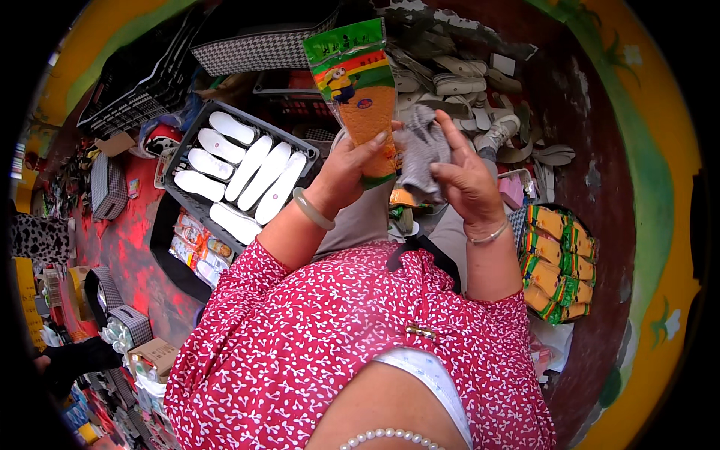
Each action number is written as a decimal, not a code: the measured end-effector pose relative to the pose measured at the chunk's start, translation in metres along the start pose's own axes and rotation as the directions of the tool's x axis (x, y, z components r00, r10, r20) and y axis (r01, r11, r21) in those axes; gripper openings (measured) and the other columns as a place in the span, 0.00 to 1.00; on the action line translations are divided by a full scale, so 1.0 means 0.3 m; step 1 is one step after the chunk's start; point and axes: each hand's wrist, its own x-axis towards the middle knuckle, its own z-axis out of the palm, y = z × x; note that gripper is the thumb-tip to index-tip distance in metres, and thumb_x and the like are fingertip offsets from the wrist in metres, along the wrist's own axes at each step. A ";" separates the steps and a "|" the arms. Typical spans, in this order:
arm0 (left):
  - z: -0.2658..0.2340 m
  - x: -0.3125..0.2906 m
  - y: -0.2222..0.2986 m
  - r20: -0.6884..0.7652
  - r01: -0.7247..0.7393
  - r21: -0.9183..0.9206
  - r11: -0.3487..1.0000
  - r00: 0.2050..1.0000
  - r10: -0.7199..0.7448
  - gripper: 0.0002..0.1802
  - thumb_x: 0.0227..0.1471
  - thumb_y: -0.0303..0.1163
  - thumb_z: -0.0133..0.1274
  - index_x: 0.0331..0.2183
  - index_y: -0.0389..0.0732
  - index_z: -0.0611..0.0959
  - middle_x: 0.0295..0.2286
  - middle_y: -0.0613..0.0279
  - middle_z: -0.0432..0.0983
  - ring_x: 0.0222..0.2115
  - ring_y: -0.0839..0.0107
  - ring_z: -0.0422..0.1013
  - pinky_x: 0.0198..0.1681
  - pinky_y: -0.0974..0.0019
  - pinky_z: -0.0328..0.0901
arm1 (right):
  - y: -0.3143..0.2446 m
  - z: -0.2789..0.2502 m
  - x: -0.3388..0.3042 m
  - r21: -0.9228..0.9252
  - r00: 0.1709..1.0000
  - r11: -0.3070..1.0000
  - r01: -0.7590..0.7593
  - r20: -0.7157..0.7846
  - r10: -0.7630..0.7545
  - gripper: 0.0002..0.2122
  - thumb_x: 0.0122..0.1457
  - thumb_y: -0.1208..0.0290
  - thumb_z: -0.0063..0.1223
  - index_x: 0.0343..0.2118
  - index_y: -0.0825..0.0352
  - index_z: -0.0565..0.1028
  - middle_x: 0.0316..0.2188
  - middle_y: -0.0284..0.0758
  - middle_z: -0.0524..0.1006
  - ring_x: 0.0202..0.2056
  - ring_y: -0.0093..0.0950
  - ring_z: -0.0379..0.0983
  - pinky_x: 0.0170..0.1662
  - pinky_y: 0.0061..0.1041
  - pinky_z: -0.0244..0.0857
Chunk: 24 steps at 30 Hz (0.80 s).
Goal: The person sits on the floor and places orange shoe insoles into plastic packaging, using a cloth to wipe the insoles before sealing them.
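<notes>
My left hand [341,176] grips a clear packet [365,109] near its lower end, thumb across the front. The packet stands upright, with a green top, a yellow cartoon figure and an orange insole inside. Just to its right, my right hand [472,180] holds a crumpled grey cloth [421,157] between thumb and fingers. Part of the cloth sits close to the packet's edge, and I cannot tell if it touches. White insoles [251,166] lie in a grey crate [285,136] left of my left hand.
Loose pale insoles [454,75] are heaped ahead. Several orange-and-green packets [559,255] fill a dark container at right. Black plastic crates [135,97] and a houndstooth box [259,51] stand at far left and ahead. Another person's dark sleeve [82,364] shows at lower left.
</notes>
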 end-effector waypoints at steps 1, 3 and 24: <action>0.011 -0.002 -0.006 -0.022 0.017 0.017 1.000 1.000 -0.017 0.22 0.57 0.35 0.45 0.50 0.33 0.67 0.40 0.57 0.70 0.40 0.69 0.69 0.46 0.64 0.65 | 0.019 0.012 0.005 -0.121 1.000 0.993 0.003 0.009 -0.002 0.38 0.48 0.84 0.51 0.62 0.69 0.45 0.54 0.40 0.60 0.51 0.27 0.63 0.54 0.25 0.58; 0.021 -0.006 -0.015 0.004 0.020 0.037 0.999 1.000 -0.020 0.22 0.57 0.36 0.45 0.50 0.34 0.68 0.42 0.58 0.69 0.41 0.71 0.68 0.45 0.66 0.65 | 0.058 0.019 0.009 -0.288 0.998 0.958 -0.002 -0.067 -0.018 0.35 0.46 0.85 0.54 0.59 0.67 0.55 0.49 0.36 0.66 0.47 0.22 0.65 0.50 0.20 0.60; 0.002 -0.001 -0.041 -0.098 -0.052 0.512 0.857 0.988 0.119 0.15 0.52 0.36 0.54 0.36 0.34 0.79 0.22 0.74 0.71 0.19 0.88 0.62 0.19 0.82 0.55 | 0.076 -0.018 0.018 -0.290 0.983 0.944 -0.157 -0.140 0.121 0.18 0.47 0.81 0.56 0.43 0.72 0.70 0.33 0.33 0.75 0.32 0.20 0.72 0.36 0.17 0.67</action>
